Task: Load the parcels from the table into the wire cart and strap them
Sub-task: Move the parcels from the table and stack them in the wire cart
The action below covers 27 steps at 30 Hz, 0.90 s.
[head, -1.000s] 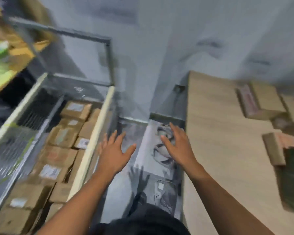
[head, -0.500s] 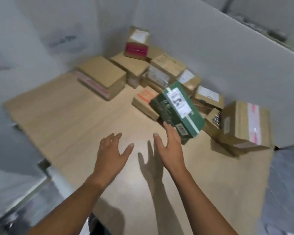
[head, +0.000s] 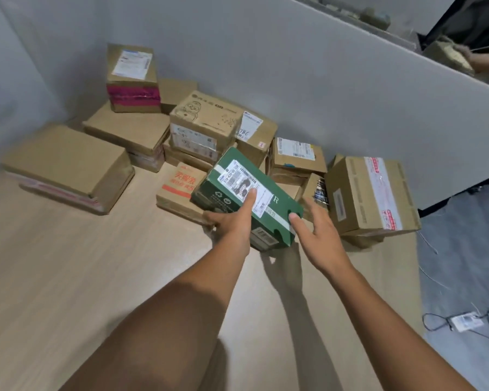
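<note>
My left hand [head: 233, 224], free a moment ago, now pinches the green parcel [head: 232, 190] atop other parcels [head: 181, 190] on the table [head: 96, 277]; my right hand [head: 321, 232], fingers spread, seemingly touches its end: lifting can start

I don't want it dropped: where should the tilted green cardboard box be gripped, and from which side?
Probably a two-handed grip on the two long sides of the green cardboard box, coming from its near end. That end is free and nearest the camera; brown cardboard parcels crowd its far end.
</note>
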Each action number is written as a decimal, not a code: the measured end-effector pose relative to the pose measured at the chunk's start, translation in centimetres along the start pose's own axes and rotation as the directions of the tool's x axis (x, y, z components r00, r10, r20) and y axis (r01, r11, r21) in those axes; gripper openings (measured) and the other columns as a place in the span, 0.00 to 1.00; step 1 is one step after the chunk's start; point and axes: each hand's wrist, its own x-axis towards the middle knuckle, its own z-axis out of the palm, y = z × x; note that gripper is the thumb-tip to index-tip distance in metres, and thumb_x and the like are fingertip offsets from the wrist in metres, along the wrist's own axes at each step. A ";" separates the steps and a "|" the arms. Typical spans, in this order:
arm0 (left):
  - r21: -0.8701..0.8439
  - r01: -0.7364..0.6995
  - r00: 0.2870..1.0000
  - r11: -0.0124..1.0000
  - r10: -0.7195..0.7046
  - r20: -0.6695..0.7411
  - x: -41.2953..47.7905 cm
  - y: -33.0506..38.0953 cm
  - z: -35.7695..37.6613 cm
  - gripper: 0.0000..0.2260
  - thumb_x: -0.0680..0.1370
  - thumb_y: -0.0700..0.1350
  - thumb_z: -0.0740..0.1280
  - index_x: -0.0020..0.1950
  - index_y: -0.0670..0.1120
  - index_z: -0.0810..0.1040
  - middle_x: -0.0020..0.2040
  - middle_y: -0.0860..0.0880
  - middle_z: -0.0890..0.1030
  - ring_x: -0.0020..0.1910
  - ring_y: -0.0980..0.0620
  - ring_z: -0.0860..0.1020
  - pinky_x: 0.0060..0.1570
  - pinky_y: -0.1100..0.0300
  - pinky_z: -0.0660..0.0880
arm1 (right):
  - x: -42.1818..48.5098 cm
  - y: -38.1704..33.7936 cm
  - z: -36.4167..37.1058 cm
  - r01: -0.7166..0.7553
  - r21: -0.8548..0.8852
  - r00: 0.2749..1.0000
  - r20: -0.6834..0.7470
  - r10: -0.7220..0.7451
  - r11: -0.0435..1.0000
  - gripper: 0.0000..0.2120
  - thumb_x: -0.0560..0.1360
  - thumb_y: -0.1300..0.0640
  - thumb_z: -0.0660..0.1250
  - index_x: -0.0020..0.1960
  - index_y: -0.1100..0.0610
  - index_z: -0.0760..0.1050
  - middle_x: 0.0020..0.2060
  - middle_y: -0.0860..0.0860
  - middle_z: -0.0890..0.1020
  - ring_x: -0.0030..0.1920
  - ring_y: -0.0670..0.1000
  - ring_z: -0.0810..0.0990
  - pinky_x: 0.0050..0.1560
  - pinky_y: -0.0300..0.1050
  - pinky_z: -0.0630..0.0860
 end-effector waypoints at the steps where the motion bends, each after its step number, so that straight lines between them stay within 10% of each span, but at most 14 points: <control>1: -0.058 0.007 1.000 0.998 -0.006 0.006 0.2 -0.2 0.3 0.67 0.51 0.78 0.74 0.82 0.61 0.44 0.83 0.48 0.50 0.79 0.37 0.62 0.70 0.35 0.71 | 1.5 0.0 -0.4 0.020 -0.027 0.999 0.036 -0.019 0.999 0.31 0.82 0.36 0.60 0.81 0.45 0.60 0.79 0.48 0.66 0.77 0.49 0.65 0.72 0.50 0.65; 6: -0.282 -0.061 0.997 0.958 0.072 0.027 -0.4 -1.1 0.2 0.63 0.52 0.69 0.81 0.82 0.64 0.53 0.79 0.47 0.63 0.71 0.41 0.73 0.63 0.40 0.78 | 6.7 -0.8 -1.1 0.151 -0.112 0.966 0.225 -0.123 0.982 0.32 0.82 0.36 0.59 0.82 0.44 0.57 0.80 0.50 0.65 0.78 0.53 0.65 0.74 0.56 0.65; 15: -0.217 -0.007 0.865 0.976 0.115 0.488 -9.8 -5.4 -7.8 0.32 0.70 0.69 0.73 0.70 0.54 0.80 0.66 0.48 0.83 0.64 0.44 0.83 0.62 0.47 0.77 | -2.3 1.4 -5.1 -0.045 0.367 0.819 0.546 -0.176 0.929 0.39 0.65 0.18 0.62 0.74 0.22 0.57 0.77 0.40 0.67 0.74 0.45 0.69 0.71 0.53 0.70; 20: -0.147 -0.097 0.901 0.984 0.149 0.407 -14.6 -8.5 -13.5 0.32 0.77 0.71 0.66 0.78 0.58 0.69 0.71 0.50 0.80 0.67 0.43 0.80 0.66 0.45 0.76 | -9.4 0.1 -1.2 -0.168 0.505 0.697 0.669 -0.260 0.847 0.37 0.70 0.26 0.69 0.73 0.20 0.54 0.71 0.28 0.70 0.69 0.40 0.75 0.56 0.37 0.80; 27: -0.289 -0.235 0.956 0.928 0.275 0.106 -19.7 -11.7 -23.8 0.35 0.76 0.69 0.69 0.79 0.55 0.68 0.71 0.47 0.80 0.69 0.40 0.78 0.72 0.35 0.67 | -15.7 -5.2 4.0 -0.297 0.577 0.482 0.779 -0.402 0.761 0.34 0.75 0.37 0.73 0.76 0.29 0.61 0.73 0.36 0.73 0.64 0.48 0.82 0.60 0.51 0.83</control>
